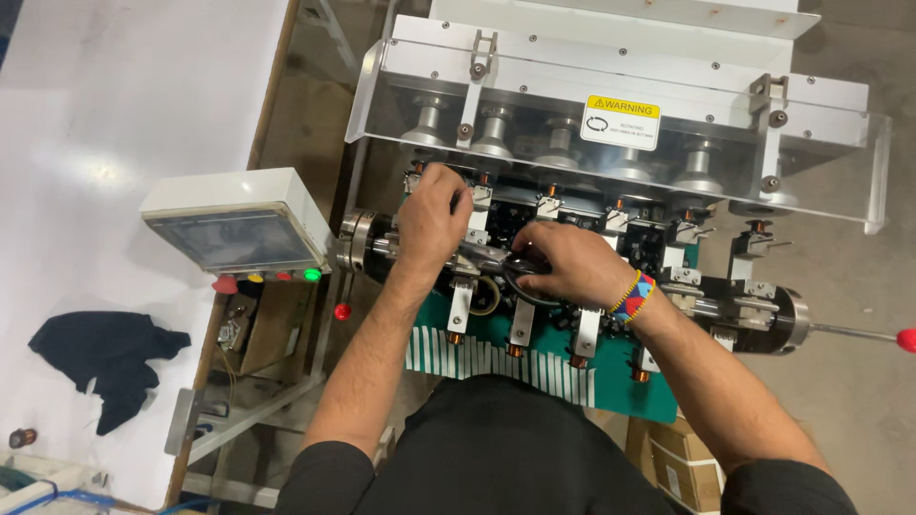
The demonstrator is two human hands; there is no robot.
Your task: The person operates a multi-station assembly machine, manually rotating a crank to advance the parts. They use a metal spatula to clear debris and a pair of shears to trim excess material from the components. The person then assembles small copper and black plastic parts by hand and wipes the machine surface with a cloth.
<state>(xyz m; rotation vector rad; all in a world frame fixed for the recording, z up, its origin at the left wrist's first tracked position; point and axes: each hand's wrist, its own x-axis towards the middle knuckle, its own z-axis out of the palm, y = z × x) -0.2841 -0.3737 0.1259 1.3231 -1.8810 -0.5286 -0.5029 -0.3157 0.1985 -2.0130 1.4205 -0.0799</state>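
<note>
Reaching over the machine (611,143) from above, both hands work at the same spot on the horizontal shaft (735,310) that runs across its middle. The left hand (434,215) is curled, fingertips bunched down onto a small part at the rear row of holders, just under the clear guard (534,91); what it pinches is too small to tell. The right hand (563,262) is closed round a dark ring (520,286), possibly a roll of tape, held against the shaft just beside the left wrist. A beaded wristband (634,296) sits on the right wrist.

Doing this well looks to be a matter of keeping the ring square to the shaft while the left fingers steady the part behind, so neither slips sideways into the neighbouring brackets (520,329). The brackets stand close together, so short, small finger moves seem safer than a wide twist of the wrist. Sleeves and wristband are best kept off the rollers (558,143) behind the guard.

Left of the machine hangs a control box (234,224) with a green lamp (312,275) lit; a red-knobbed lever (905,338) sticks out at the right end.
</note>
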